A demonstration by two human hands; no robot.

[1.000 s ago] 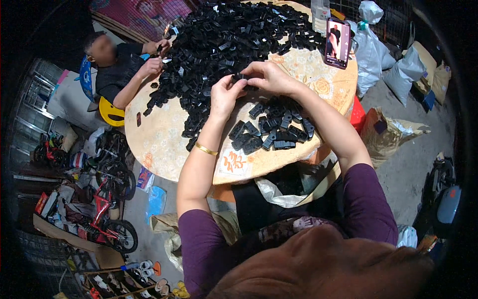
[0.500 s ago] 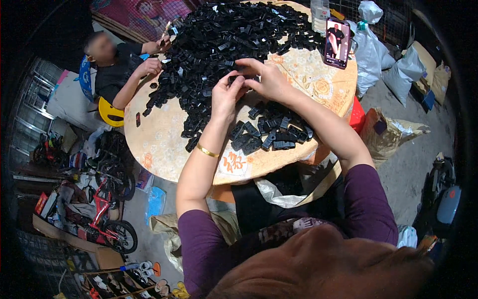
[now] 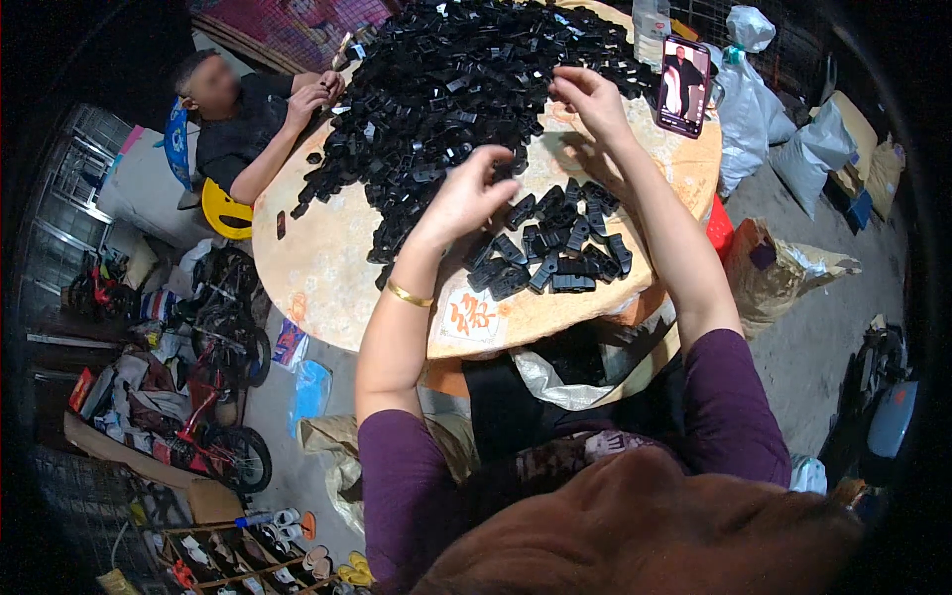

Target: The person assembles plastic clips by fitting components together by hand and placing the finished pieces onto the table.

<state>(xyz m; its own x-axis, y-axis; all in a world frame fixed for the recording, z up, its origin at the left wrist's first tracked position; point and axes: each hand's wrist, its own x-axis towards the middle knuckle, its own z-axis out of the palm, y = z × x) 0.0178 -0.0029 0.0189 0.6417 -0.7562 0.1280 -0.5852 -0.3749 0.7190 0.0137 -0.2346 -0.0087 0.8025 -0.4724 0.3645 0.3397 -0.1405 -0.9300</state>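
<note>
Hands hang apart above the worktop (image 3: 332, 263). The left hand (image 3: 468, 201) is spread, thumb well clear of the curled fingers, over the near side of the big pile (image 3: 451, 84); its fingertips blur against the dark parts. The right hand (image 3: 593, 104) is raised further out by the pile's right edge, thumb and forefinger close together; whether anything is pinched there cannot be told. Below and between them sits the small group (image 3: 573, 266) of black buckle-like pieces, glossy, oblong, with slots and rounded ends, some overlapping. The big pile looks the same black, but its pieces merge, and the upper picture edge cuts it off. Farther left, a co-worker's hands (image 3: 315, 91) meet at the pile, their hold too small to make out. A phone (image 3: 681, 87) stands at right, its screen lit.
</note>
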